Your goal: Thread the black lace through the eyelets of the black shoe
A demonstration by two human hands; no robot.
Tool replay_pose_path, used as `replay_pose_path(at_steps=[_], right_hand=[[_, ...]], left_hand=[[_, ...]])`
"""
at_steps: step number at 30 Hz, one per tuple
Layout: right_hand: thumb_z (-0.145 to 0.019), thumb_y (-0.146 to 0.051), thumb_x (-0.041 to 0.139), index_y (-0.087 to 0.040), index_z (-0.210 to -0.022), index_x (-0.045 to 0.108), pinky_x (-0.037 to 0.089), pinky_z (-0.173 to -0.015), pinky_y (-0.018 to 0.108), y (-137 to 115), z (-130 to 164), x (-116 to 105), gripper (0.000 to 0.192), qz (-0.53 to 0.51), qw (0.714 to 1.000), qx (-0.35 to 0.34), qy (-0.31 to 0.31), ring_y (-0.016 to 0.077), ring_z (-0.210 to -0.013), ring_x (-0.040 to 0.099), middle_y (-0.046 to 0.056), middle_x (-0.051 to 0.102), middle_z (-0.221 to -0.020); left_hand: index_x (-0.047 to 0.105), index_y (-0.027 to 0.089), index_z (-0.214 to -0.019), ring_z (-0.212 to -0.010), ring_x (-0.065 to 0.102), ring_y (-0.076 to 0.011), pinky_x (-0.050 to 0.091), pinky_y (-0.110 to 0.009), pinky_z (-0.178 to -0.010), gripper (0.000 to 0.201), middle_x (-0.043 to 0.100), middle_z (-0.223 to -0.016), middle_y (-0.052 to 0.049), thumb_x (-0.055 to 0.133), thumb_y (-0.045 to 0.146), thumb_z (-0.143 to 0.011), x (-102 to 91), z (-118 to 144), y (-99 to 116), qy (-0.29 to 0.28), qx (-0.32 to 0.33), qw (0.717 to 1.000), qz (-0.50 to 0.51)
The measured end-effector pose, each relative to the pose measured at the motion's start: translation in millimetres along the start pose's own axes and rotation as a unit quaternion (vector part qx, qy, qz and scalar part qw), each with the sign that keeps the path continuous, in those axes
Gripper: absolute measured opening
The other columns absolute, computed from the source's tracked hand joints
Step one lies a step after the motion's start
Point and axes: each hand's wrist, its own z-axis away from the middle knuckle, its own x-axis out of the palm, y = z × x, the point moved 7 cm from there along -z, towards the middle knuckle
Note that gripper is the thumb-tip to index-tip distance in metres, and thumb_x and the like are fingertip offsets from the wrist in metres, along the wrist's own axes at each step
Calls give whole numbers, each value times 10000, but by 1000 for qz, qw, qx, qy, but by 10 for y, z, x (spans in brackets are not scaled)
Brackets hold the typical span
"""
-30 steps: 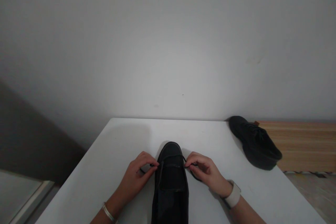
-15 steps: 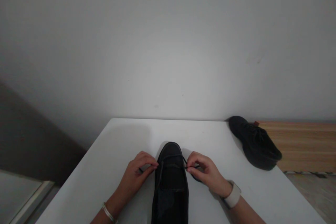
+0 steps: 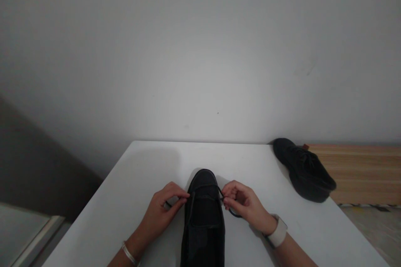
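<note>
A black shoe [image 3: 205, 212] lies on the white table with its toe pointing away from me and its opening toward me. At its left edge, my left hand [image 3: 167, 204] pinches a dark shoelace between thumb and forefinger, a bit of it showing under the palm. On the other side, my right hand [image 3: 239, 202] is closed on a black shoelace [image 3: 220, 191] that runs out of the shoe's right side near the toe. A loop of that lace hangs below the right fingers. The lace ends inside the fingers are hidden.
A second black shoe [image 3: 302, 171], laced, stands at the right edge of the white table [image 3: 150, 162]. Behind it is a wood-grain board [image 3: 363, 175]. A pale wall [image 3: 200, 71] rises along the table's far edge.
My right fingers have shifted slightly and curled more around the lace; the loop below them shows more clearly. My left hand and the shoes are practically unmoved.
</note>
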Motion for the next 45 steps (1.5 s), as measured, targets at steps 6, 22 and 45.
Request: replay_pose_path(at_steps=[6, 22, 45], right_hand=[[-946, -433, 617, -190, -959, 638, 476, -710, 307, -162, 24, 60, 244, 45, 999, -13, 11, 163, -757, 572, 26, 616, -813], [-822, -183, 703, -179, -830, 664, 439, -714, 280, -783, -317, 361, 40, 382, 920, 60, -62, 178, -782, 617, 34, 686, -860], [-857, -46, 567, -173, -897, 719, 475, -759, 283, -923, -459, 845, 202, 519, 845, 19, -127, 212, -875, 672, 72, 711, -949]], left_hand=[[739, 232, -920, -762, 672, -157, 516, -256, -730, 53, 707, -803, -2, 699, 230, -885, -2, 18, -70, 14, -33, 999, 2], [725, 216, -931, -764, 643, -181, 500, -295, -729, 75, 679, -779, -21, 655, 224, -907, 59, 15, 27, -5, 6, 1000, -26], [704, 195, -946, -829, 615, -220, 465, -346, -770, 100, 706, -833, -68, 604, 190, -932, 42, 59, 156, -7, 48, 996, -69]])
